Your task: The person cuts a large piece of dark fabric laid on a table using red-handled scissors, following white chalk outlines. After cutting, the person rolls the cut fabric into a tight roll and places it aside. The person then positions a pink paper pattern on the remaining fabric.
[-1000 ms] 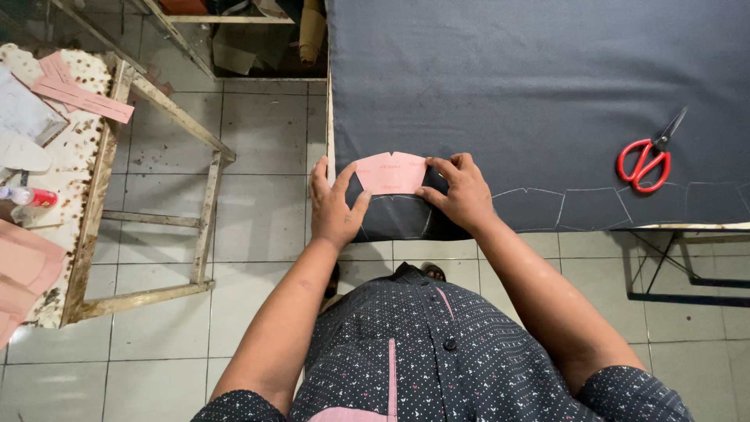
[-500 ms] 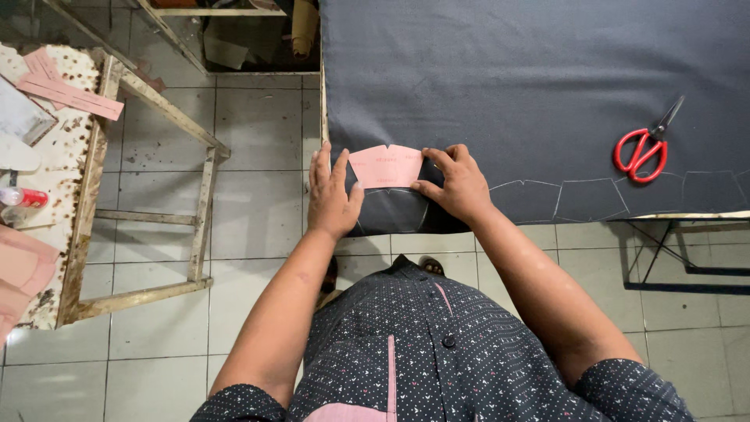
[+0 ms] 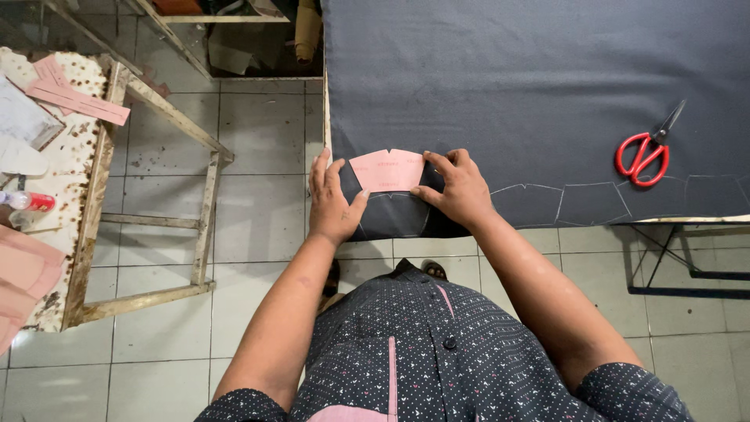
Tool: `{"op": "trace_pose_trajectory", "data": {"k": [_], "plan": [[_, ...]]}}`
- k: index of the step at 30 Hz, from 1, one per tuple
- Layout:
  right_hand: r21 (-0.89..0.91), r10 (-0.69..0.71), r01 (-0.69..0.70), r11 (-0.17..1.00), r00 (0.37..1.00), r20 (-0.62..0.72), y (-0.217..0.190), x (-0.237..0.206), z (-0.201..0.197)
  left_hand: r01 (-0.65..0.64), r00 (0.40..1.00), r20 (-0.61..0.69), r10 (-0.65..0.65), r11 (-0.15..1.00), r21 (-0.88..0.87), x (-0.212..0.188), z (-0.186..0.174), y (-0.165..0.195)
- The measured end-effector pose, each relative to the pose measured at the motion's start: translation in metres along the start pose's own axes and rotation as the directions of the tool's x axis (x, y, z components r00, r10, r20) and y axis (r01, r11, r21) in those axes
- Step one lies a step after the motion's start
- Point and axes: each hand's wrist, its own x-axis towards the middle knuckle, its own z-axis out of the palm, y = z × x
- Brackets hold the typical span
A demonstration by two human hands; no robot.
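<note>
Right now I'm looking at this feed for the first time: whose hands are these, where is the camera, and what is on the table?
There is no machine here. The single picture comes from a camera worn on a person's head, looking down over their patterned shirt at their own two bare hands. The left hand and the right hand press a small pink paper pattern piece flat, one at each end, on a dark grey cloth that covers the table. White chalk outlines of similar shapes run along the cloth's near edge. Red-handled scissors lie untouched to the right. A rough wooden bench with more pink pieces stands to the left.
</note>
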Motion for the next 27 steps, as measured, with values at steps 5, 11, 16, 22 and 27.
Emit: {"op": "trace_pose_trajectory", "data": {"k": [5,11,16,22,27], "plan": [[-0.009,-0.027,0.027,1.0,0.999,-0.035,0.0012,-0.0008,0.0014,-0.027,0.999,-0.044,0.026,0.999,-0.029,-0.0009,0.0009,-0.0018],[-0.005,-0.02,0.019,1.0,0.999,-0.037,0.0012,-0.0015,0.0038,-0.043,0.998,-0.057,0.04,0.998,-0.048,-0.0027,0.0012,-0.0037],[-0.006,-0.01,0.01,1.0,0.999,-0.036,0.002,-0.0021,0.0045,-0.052,0.998,-0.028,0.052,0.999,0.014,-0.0026,0.0023,-0.0038],[-0.026,-0.016,0.016,1.0,0.999,-0.033,0.0038,-0.0008,0.0055,-0.021,1.0,0.008,0.021,0.999,0.031,0.0001,0.0023,-0.0031],[-0.03,-0.013,0.012,0.999,1.0,-0.026,0.0048,-0.0001,0.006,0.03,0.998,0.051,-0.031,0.999,0.013,0.0015,0.0008,-0.0023]]}}
